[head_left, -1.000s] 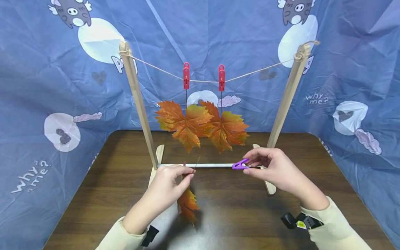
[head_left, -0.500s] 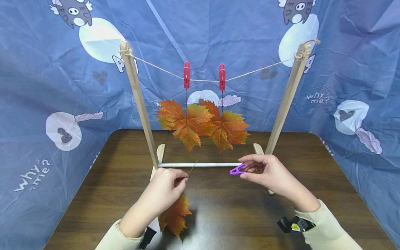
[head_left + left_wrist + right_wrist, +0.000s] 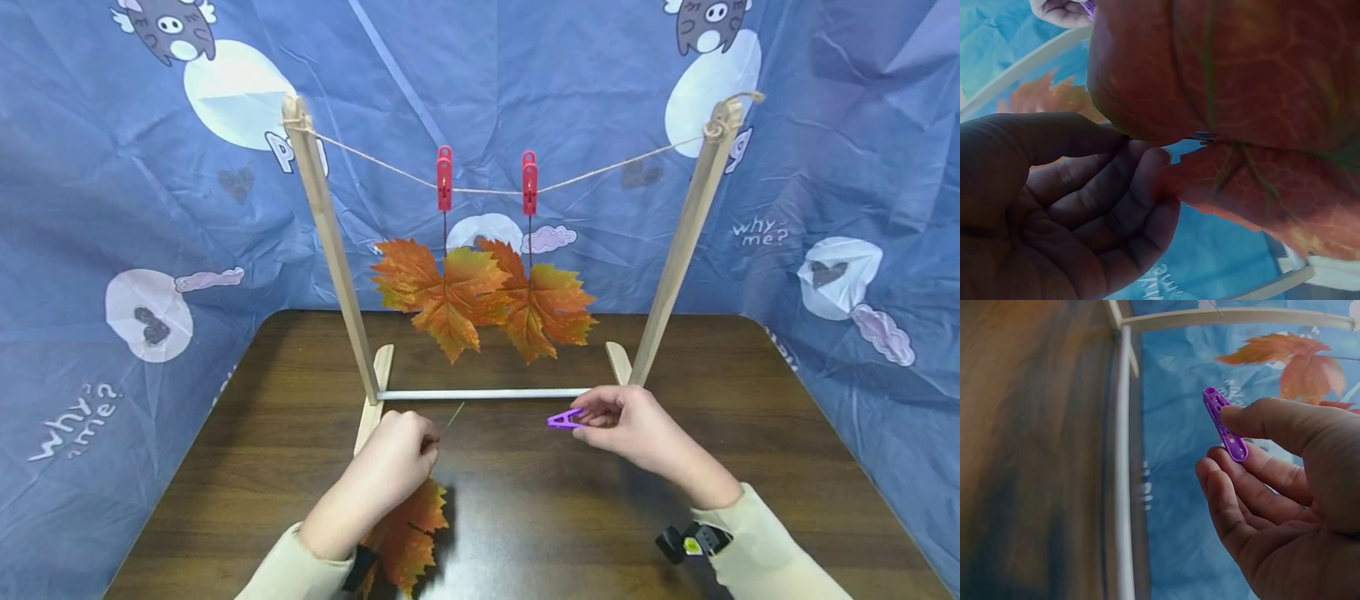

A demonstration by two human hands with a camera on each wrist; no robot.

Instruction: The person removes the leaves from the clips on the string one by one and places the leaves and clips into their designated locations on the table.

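Note:
My left hand [image 3: 399, 454] pinches an orange artificial maple leaf [image 3: 408, 542] by its stem; the thin stem end pokes out past the fingertips. In the left wrist view the leaf [image 3: 1260, 75] fills the upper right, its blade beyond the thumb and fingers. Between thumb and fingers, my right hand [image 3: 630, 423] holds a purple clothespin [image 3: 564, 419], its tip pointing left. The same purple clothespin [image 3: 1225, 425] shows clearly in the right wrist view. A gap of table separates the stem from the clothespin.
A twine line [image 3: 611, 172] spans two wooden posts [image 3: 330, 242]. Two red clothespins [image 3: 445, 179] on it hold two hanging maple leaves [image 3: 450, 296], which overlap. A white rod [image 3: 480, 394] joins the stand's feet above the brown table [image 3: 525, 517]. Blue patterned cloth [image 3: 480, 75] hangs behind.
My left hand has drawn back slightly toward me and left, and the leaf has swung lower and nearer. My right hand with the purple clothespin has come down and a little left.

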